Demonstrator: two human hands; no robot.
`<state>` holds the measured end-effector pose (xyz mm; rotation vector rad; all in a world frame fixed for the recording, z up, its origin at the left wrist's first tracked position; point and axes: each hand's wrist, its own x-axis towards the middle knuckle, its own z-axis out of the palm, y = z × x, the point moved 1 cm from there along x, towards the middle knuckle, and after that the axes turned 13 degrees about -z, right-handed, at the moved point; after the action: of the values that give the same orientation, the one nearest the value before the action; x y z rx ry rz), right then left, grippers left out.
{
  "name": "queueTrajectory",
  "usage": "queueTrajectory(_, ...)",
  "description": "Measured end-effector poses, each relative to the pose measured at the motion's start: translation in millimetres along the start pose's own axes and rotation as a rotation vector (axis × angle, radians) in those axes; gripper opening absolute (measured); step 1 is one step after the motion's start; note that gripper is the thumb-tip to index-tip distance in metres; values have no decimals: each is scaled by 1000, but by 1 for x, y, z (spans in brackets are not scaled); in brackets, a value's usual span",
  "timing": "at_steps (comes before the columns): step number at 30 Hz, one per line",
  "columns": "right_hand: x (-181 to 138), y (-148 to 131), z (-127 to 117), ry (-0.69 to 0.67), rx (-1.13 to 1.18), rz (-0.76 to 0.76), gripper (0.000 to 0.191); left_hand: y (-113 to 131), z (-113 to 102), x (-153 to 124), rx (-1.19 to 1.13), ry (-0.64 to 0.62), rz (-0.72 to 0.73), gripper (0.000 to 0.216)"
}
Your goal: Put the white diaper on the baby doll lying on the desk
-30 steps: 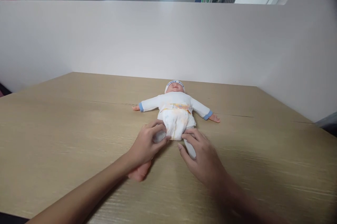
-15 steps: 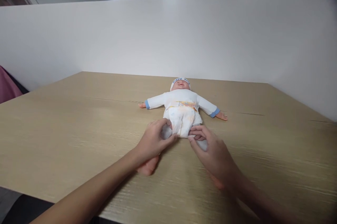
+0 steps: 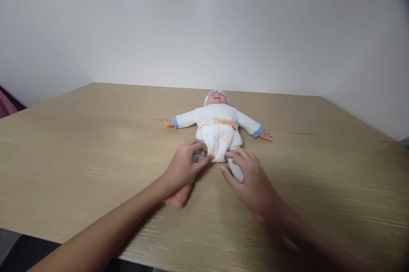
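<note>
A baby doll [image 3: 220, 114] lies on its back, head away from me, arms spread, in a white top with blue cuffs and a printed headband. Around its hips is a white diaper [image 3: 217, 140] with an orange print at the waist. My left hand [image 3: 188, 159] pinches the diaper's leg edge on the left, its thumb and fingers closed there. Over the doll's right-side leg, my right hand [image 3: 249, 174] has its thumb apart from its fingers, whose tips touch the diaper's other leg edge. My hands and forearms partly cover the doll's legs; one foot [image 3: 179, 196] shows.
The doll rests on a wide wooden table [image 3: 96, 153] with thin seams across its top. A white partition [image 3: 198, 33] rises behind the table and continues along the right side. Something pinkish-purple [image 3: 6, 104] shows at the left edge.
My right thumb has moved away from the fingers and off the diaper's edge, so that hand has opened. My left hand keeps its pinch. The view has tilted slightly downward.
</note>
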<state>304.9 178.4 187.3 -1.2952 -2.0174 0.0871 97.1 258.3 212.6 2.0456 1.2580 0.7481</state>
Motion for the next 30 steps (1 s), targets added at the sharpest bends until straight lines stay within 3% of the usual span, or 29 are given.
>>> queueTrajectory(9,-6,-7,-1,-18,67,51,32,1,-4,-2,-46,-28,92,13)
queueTrajectory(14,-8,-5,-3,-53,82,51,41,3,-3,-2,-37,-56,43,16)
queueTrajectory(19,-8,-7,-4,-66,101,157,49,0,-2,-3,5,-58,-9,20)
queueTrajectory(24,-2,-8,-5,-78,151,216,45,-1,-1,-2,77,-68,-12,22)
queueTrajectory(30,2,2,3,91,245,221,40,2,-1,-1,-48,-66,-61,21)
